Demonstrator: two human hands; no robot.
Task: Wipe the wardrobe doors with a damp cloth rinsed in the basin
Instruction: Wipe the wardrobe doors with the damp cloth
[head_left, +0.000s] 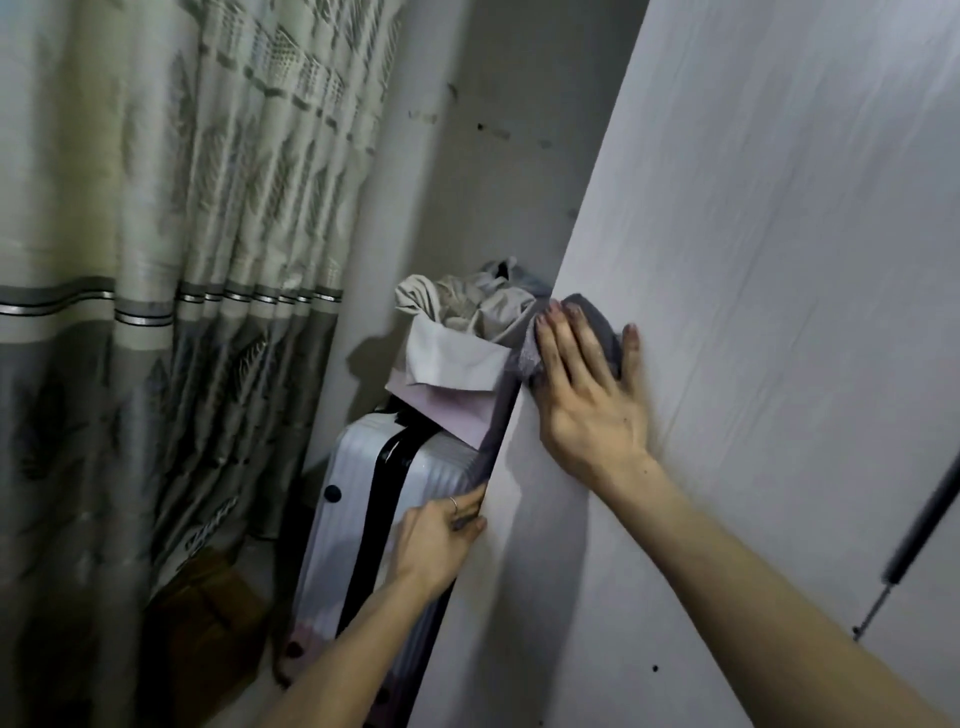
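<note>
Cloth (598, 313) mostly hidden under flat right hand (588, 397), left hand (440, 536) gripping door (779, 270) edge

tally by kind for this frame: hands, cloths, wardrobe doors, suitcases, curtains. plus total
hands: 2 (left hand, right hand)
grey cloth: 1
wardrobe door: 1
white suitcase: 1
curtain: 1
Total: 6

Suitcase (343, 525), clothes-filled box (457, 353) crowd wardrobe door (779, 260) left edge; curtain (156, 312) beyond. Door face rightward free.
</note>
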